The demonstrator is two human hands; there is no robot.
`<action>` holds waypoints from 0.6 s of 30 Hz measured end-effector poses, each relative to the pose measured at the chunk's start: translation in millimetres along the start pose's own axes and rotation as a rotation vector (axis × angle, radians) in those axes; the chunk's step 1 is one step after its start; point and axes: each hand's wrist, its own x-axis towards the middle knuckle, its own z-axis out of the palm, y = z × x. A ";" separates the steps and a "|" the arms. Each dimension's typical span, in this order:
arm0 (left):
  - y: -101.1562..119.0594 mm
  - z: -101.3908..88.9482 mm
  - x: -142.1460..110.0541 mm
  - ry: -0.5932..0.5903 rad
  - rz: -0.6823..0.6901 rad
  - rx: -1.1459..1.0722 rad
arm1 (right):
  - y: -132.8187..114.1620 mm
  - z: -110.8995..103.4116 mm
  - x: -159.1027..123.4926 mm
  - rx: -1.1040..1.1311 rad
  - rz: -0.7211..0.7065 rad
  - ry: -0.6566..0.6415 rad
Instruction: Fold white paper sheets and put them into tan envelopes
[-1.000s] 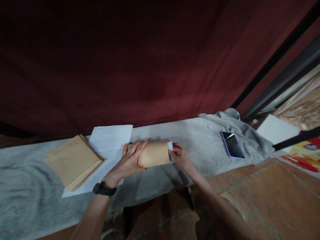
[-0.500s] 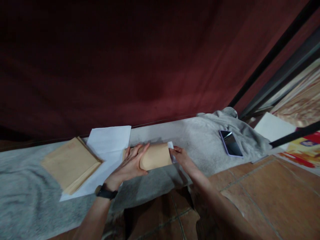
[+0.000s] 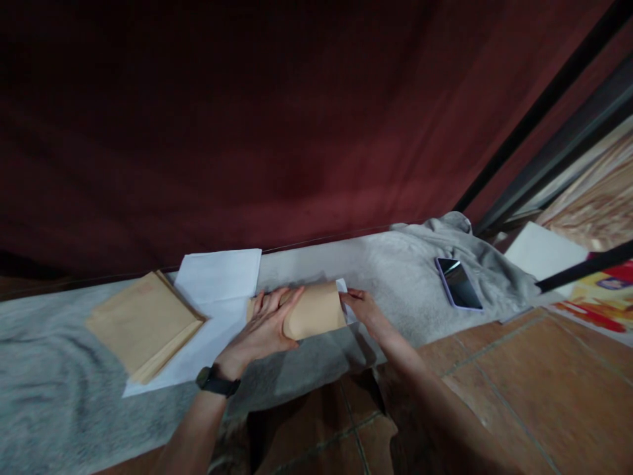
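Note:
A brown envelope (image 3: 319, 308) lies on a grey cloth (image 3: 59, 396). My left hand (image 3: 264, 330) rests flat on its left half, fingers stretched out, pressing it down. A black band sits on that wrist. My right hand (image 3: 364, 309) is at the envelope's right end, its fingers pinched on a white sheet (image 3: 343, 287) that sticks out of the opening. Only a small corner of the sheet shows.
A stack of brown envelopes (image 3: 141, 323) lies at the left, partly on white sheets (image 3: 217, 277). A phone (image 3: 458, 284) lies on the crumpled cloth at the right. A dark red curtain hangs behind. Brown floor tiles (image 3: 519, 396) spread at the front right.
My left hand slid a little to the right along the envelope. Less of the white sheet shows at the right end. The view shifted slightly.

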 end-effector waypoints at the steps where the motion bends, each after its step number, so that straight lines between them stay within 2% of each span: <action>1: 1.6 -0.2 -0.3 -0.016 -0.006 -0.019 | -0.1 1.8 -0.5 0.002 0.003 0.000; 4: 6.9 -0.2 -0.2 -0.058 -0.002 -0.067 | -1.4 6.3 -2.4 0.007 0.010 0.022; 8: 13.3 1.3 1.9 -0.028 0.008 -0.052 | -5.4 7.5 -5.7 0.008 0.052 0.029; 18: 16.5 -3.3 3.1 -0.013 0.045 0.006 | -13.7 -14.5 -5.0 0.025 0.062 0.116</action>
